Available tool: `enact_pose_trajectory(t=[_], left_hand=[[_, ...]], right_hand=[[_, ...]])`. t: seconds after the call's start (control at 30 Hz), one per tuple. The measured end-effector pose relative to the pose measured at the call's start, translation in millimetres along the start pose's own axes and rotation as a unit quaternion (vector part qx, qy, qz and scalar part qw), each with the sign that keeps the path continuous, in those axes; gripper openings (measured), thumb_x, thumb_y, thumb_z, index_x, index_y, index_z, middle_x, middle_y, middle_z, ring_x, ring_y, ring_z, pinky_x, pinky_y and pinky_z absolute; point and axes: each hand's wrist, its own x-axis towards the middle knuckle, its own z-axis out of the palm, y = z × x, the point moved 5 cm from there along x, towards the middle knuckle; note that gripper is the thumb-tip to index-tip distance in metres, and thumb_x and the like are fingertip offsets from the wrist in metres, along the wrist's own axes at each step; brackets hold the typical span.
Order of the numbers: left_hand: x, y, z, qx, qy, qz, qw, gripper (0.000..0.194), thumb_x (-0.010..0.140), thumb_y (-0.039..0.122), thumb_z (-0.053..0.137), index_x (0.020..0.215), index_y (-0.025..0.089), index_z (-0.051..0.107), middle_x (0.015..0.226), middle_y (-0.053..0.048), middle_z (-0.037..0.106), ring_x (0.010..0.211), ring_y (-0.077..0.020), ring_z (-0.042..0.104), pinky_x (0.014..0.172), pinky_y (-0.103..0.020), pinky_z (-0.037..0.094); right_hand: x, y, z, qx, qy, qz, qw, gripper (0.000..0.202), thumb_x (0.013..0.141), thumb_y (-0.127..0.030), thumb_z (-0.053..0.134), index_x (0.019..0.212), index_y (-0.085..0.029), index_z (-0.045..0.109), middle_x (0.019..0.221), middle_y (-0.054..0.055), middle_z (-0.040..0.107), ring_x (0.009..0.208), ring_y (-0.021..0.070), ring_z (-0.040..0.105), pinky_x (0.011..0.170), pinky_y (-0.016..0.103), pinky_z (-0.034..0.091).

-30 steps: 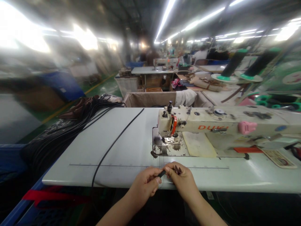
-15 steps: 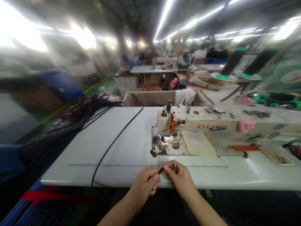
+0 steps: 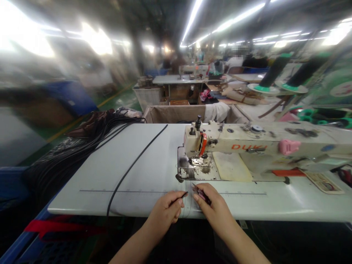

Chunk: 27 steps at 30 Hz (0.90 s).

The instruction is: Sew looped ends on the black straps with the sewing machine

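My left hand [image 3: 167, 209] pinches a thin black cord end [image 3: 184, 195] whose tip pokes out past the thumb and forefinger. Wrapped in the fingers of my right hand [image 3: 213, 205] is a pair of small thread snips [image 3: 200, 193], their pointed tips toward the cord end and apart from it. Both hands are above the front edge of the white table [image 3: 148, 205], in front of the sewing machine [image 3: 228, 141]. To the left, a long black cord [image 3: 132, 165] curves across the table and over its front edge.
A bundle of black cords [image 3: 63, 161] hangs at the table's left. A yellow cloth [image 3: 231, 167] lies under the machine arm. Thread cones [image 3: 275, 73] stand at the back right. Below left are a red strip [image 3: 60, 228] and a blue crate [image 3: 30, 242]. People are blurred far behind.
My hands have moved slightly apart. The snips have turned in my right hand, their tips now pointing up and left, and the right fingers have come away from the cord end.
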Motion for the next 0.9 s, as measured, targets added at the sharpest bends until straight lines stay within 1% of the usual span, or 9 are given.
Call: enact_pose_trajectory(t=[0.13, 0.3, 0.4, 0.47, 0.57, 0.67, 0.73, 0.83, 0.9], left_hand=[[-2, 7, 0.2, 0.059, -0.034, 0.025, 0.997, 0.052, 0.084, 0.056, 0.068, 0.114, 0.014, 0.073, 0.081, -0.001, 0.057, 0.051, -0.0068, 0.039, 0.047, -0.024, 0.028], [-11, 13, 5.3, 0.125, -0.146, 0.031, 0.981, 0.043, 0.094, 0.055, 0.058, 0.091, 0.015, 0.075, 0.058, 0.004, 0.047, 0.052, -0.011, 0.041, 0.053, -0.025, 0.032], [-14, 26, -4.6, 0.186, -0.139, 0.084, 0.969, 0.031, 0.095, 0.044, 0.062, 0.112, 0.021, 0.075, 0.089, -0.004, 0.067, 0.081, -0.0177, 0.06, 0.075, -0.028, 0.045], [-13, 37, -18.0, 0.252, -0.11, 0.117, 0.954, 0.03, 0.097, 0.04, 0.06, 0.12, 0.026, 0.074, 0.108, -0.006, 0.07, 0.101, -0.0213, 0.063, 0.09, -0.03, 0.045], [-9, 52, -43.6, 0.359, -0.061, 0.158, 0.918, 0.031, 0.103, 0.035, 0.049, 0.124, 0.026, 0.071, 0.115, -0.007, 0.069, 0.108, -0.0218, 0.063, 0.098, -0.031, 0.046], [-5, 69, -66.4, 0.49, -0.015, 0.231, 0.84, 0.034, 0.104, 0.02, 0.041, 0.126, 0.023, 0.067, 0.114, -0.008, 0.068, 0.106, -0.0218, 0.063, 0.099, -0.035, 0.046], [-1, 82, -77.2, 0.596, 0.036, 0.289, 0.748, 0.036, 0.1, 0.01, 0.041, 0.121, 0.022, 0.068, 0.111, -0.009, 0.068, 0.105, -0.0243, 0.061, 0.097, -0.04, 0.046], [9, 104, -87.5, 0.709, 0.143, 0.345, 0.598, 0.035, 0.095, 0.004, 0.047, 0.114, 0.023, 0.071, 0.113, -0.011, 0.067, 0.106, -0.0283, 0.058, 0.094, -0.046, 0.047], [23, 120, -92.0, 0.727, 0.195, 0.36, 0.551, 0.035, 0.096, 0.006, 0.048, 0.115, 0.023, 0.071, 0.113, -0.011, 0.065, 0.1, -0.0264, 0.058, 0.088, -0.043, 0.05]], right_hand=[[-1, -8, 1, 0.032, -0.027, -0.012, 0.999, 0.006, 0.086, -0.029, 0.072, 0.09, -0.025, 0.068, 0.098, 0.003, 0.069, 0.079, 0.0188, 0.062, 0.072, 0.032, 0.051], [-3, -14, 7, 0.103, -0.1, -0.042, 0.989, 0.012, 0.093, -0.03, 0.067, 0.087, -0.027, 0.077, 0.087, 0.002, 0.072, 0.08, 0.0185, 0.066, 0.075, 0.031, 0.052], [0, -5, -7, 0.107, -0.031, -0.006, 0.994, 0.015, 0.09, -0.036, 0.071, 0.081, -0.026, 0.077, 0.08, 0.002, 0.071, 0.075, 0.0188, 0.065, 0.069, 0.03, 0.049], [2, 5, -22, 0.118, 0.03, 0.037, 0.992, 0.018, 0.086, -0.042, 0.075, 0.081, -0.025, 0.077, 0.074, 0.001, 0.07, 0.07, 0.0188, 0.062, 0.064, 0.031, 0.048], [2, 22, -49, 0.156, 0.112, 0.088, 0.977, 0.027, 0.078, -0.049, 0.083, 0.079, -0.023, 0.077, 0.065, 0.001, 0.068, 0.065, 0.0192, 0.062, 0.063, 0.031, 0.049], [0, 37, -75, 0.201, 0.211, 0.104, 0.951, 0.034, 0.067, -0.053, 0.091, 0.076, -0.023, 0.078, 0.063, 0.003, 0.07, 0.061, 0.0195, 0.064, 0.06, 0.032, 0.052], [-3, 40, -89, 0.237, 0.256, 0.097, 0.932, 0.037, 0.06, -0.053, 0.095, 0.074, -0.023, 0.079, 0.064, 0.004, 0.072, 0.057, 0.0192, 0.065, 0.056, 0.031, 0.054], [-7, 25, -103, 0.237, 0.256, 0.041, 0.936, 0.032, 0.061, -0.048, 0.096, 0.074, -0.024, 0.08, 0.071, 0.006, 0.075, 0.057, 0.0203, 0.069, 0.055, 0.03, 0.059], [-10, -2, -107, 0.185, 0.212, -0.041, 0.959, 0.017, 0.072, -0.038, 0.091, 0.076, -0.025, 0.081, 0.076, 0.005, 0.077, 0.064, 0.0205, 0.073, 0.059, 0.028, 0.062]])
